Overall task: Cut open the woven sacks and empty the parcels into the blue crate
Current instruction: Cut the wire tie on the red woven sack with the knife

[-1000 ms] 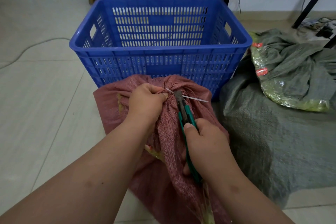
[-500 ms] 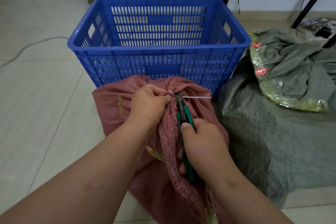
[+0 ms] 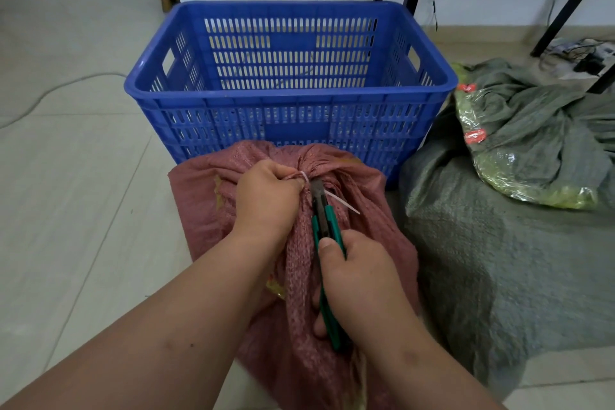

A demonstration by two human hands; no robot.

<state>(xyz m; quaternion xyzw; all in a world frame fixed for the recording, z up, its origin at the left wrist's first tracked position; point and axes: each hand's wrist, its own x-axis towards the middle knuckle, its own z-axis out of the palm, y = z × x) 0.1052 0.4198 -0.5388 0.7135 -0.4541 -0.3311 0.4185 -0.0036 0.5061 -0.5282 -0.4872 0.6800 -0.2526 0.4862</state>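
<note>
A red woven sack (image 3: 206,196) lies on the floor just in front of the blue crate (image 3: 289,100), whose visible inside holds no parcels. My left hand (image 3: 266,200) grips the sack's bunched neck, which is bound by a white zip tie (image 3: 339,200). My right hand (image 3: 359,280) holds green-handled cutters (image 3: 324,220), their dark jaws at the tie right beside my left fingers. The tie's loose tail points down and to the right.
A full grey-green woven sack (image 3: 519,270) sits to the right, touching the crate. On it lies a crumpled grey sack with a clear bag of green goods (image 3: 489,156). Black table legs (image 3: 562,3) and cables stand behind; a cable crosses the tiled floor at left.
The zip tie's tail has swung from pointing sideways to pointing down and right. The cutter jaws stay at the tie, and both hands have barely moved.
</note>
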